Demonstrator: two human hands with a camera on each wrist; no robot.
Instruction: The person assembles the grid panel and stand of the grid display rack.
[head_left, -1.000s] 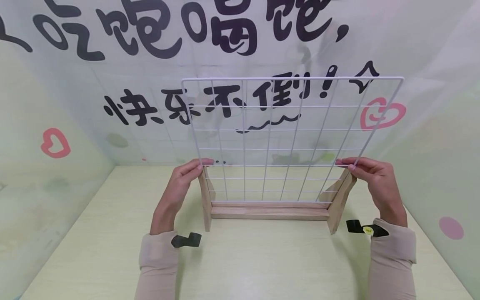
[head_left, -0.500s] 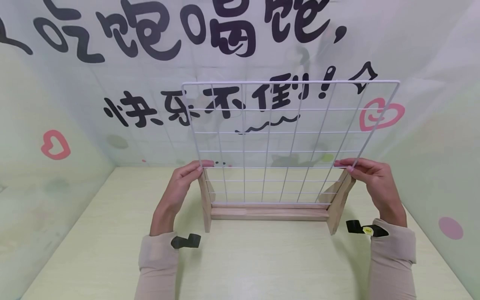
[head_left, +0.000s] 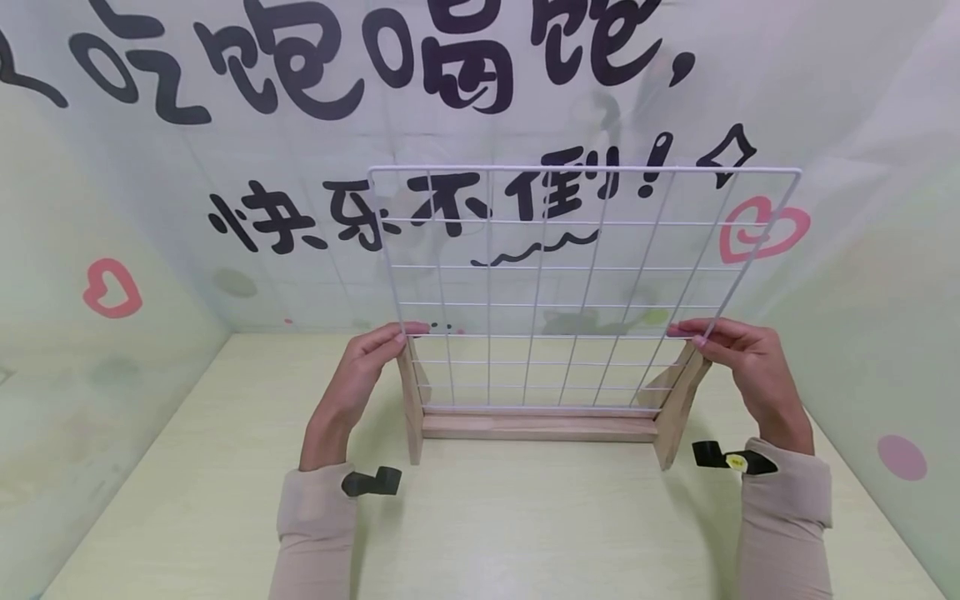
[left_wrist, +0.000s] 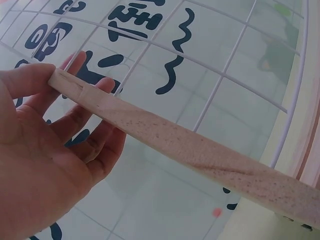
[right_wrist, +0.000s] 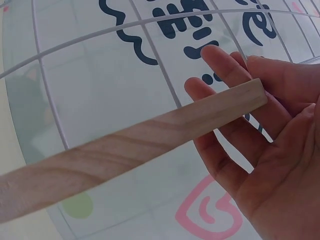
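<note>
A white wire grid panel [head_left: 585, 169] stands in a wooden stand [head_left: 540, 427], leaning back, its bottom edge along the stand's crossbar. My left hand [head_left: 360, 367] pinches the panel's left side wire at the top of the left wooden side piece [left_wrist: 190, 150]. On the opposite edge, my right hand [head_left: 761, 367] pinches the right side wire beside the top of the right side piece [right_wrist: 135, 142]. In both wrist views the thumb is near the wood's tip, with the other fingers spread behind the wood. Whether the panel sits in a slot cannot be told.
The stand rests on a pale wood-grain table [head_left: 540, 525]. Behind it rises a white wall sheet [head_left: 285, 150] with large black characters and pink hearts, and similar sheets flank both sides. Black straps with small mounts [head_left: 373, 482] are on both sleeves.
The panel's top edge has come down slightly in the head view. Both hands keep their grip and have hardly moved, and the stand stays in place.
</note>
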